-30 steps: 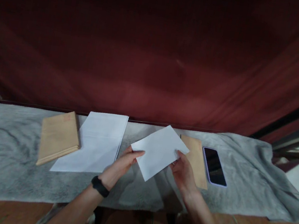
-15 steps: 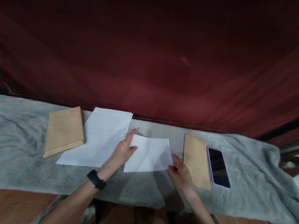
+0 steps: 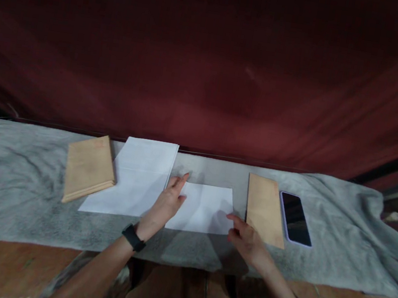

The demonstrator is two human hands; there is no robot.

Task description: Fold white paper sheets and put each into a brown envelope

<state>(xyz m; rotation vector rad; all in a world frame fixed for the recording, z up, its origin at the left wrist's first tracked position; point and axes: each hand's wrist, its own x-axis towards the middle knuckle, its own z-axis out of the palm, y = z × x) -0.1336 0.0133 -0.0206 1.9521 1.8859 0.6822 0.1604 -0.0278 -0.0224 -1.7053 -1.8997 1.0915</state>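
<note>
A white sheet of paper (image 3: 204, 210), apparently folded, lies flat on the grey cloth in front of me. My left hand (image 3: 169, 199), with a black watch on its wrist, rests at the sheet's left edge, fingers stretched and thumb apart. At the right edge is my right hand (image 3: 245, 237); its index finger points onto the paper and the thumb is apart from it. Left of these lies a stack of larger white paper (image 3: 138, 174), partly under my left hand. Just right of my right hand lies a single brown envelope (image 3: 265, 207).
A pile of brown envelopes (image 3: 90, 167) overlaps the left part of the larger paper. To the right of the single envelope lies a phone (image 3: 295, 219) in a pale purple case. Grey cloth (image 3: 20, 181) covers the narrow table, with a dark red curtain (image 3: 207, 95) behind it.
The sheet's right side has come down, and it now lies flat. My right hand has let go of its edge. My left hand has shifted slightly along the left edge.
</note>
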